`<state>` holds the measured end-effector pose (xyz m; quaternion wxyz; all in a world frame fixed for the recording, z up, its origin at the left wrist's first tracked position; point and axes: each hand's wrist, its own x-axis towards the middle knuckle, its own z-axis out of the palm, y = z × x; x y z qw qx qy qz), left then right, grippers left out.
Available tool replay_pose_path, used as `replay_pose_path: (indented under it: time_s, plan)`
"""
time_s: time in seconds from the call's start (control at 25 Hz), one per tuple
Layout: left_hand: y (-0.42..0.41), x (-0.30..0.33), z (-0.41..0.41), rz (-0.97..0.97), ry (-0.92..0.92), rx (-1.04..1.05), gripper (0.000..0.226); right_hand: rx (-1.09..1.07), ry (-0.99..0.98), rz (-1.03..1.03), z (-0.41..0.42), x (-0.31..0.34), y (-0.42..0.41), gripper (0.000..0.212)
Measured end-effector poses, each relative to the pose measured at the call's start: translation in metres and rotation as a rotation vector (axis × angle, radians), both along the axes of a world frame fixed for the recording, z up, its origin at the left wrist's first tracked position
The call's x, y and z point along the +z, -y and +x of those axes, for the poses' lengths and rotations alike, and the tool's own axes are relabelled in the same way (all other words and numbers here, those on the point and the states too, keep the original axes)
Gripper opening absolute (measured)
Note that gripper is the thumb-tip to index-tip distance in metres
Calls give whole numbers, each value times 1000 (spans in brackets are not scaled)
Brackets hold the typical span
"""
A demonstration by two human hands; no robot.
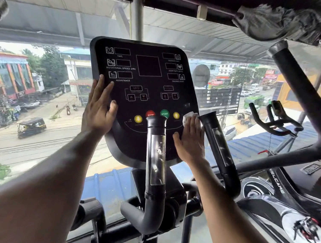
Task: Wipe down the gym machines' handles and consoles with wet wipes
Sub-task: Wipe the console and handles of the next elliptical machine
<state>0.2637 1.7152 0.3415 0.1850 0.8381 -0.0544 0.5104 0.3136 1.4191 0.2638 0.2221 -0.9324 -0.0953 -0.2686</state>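
Two bare hands lie on the black console [145,80] of a gym machine, seen from the head camera, which looks forward and slightly down along both forearms. The left hand [98,111] rests flat against the console's left edge, fingers straight and spread, the fingertips reaching up beside the RESISTANCE label; it grips nothing. The right hand [191,139] presses flat on the console's lower right corner, its fingers straight, with a white wet wipe [190,116] trapped under them. The crumpled end of the wipe shows beyond the fingertips, just right of the right-hand yellow button [176,115].

Across the lower panel runs a row of round buttons: a yellow one [138,119] on the left, a red STOP button [150,114], a green START button [164,113], then the second yellow one. Two upright black handles with worn silver sensor strips stand in front of the console: the left handle [155,150] rises before the STOP button, between the two hands, and the right handle [219,147] stands just right of the right hand.

Behind the console a large window [37,97] looks down on a street with buildings, parked cars and an auto-rickshaw [31,127]. To the right stand a spin bike's handlebars [273,120] and a machine housing marked FITNESS [311,169].
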Motion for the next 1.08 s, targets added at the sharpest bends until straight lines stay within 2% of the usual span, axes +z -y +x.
replay_pose_path:
  time_s: [0.16, 0.28, 0.48, 0.68, 0.8, 0.88, 1.08]
  plan:
    - [0, -1, 0, -2, -4, -2, 64, 124, 38, -125, -9, -3, -8, 91]
    - [-1, 0, 0, -2, -3, -3, 66, 301, 90, -217, -40, -32, 7, 86]
    - [-1, 1, -1, -13, -19, 5, 69, 181, 66, -129, -30, -40, 20, 82]
    - [0, 0, -2, -22, -25, 4, 69, 306, 131, -143, -56, -58, 12, 83]
    - [2, -1, -2, -26, -21, 12, 68, 228, 169, -132, -54, -65, 16, 81]
    - [1, 0, -2, -21, -19, 10, 68, 207, 118, -100, -46, -48, -1, 82]
    - [4, 1, -5, -14, -45, 8, 71, 430, 228, -256, -68, -54, -12, 80]
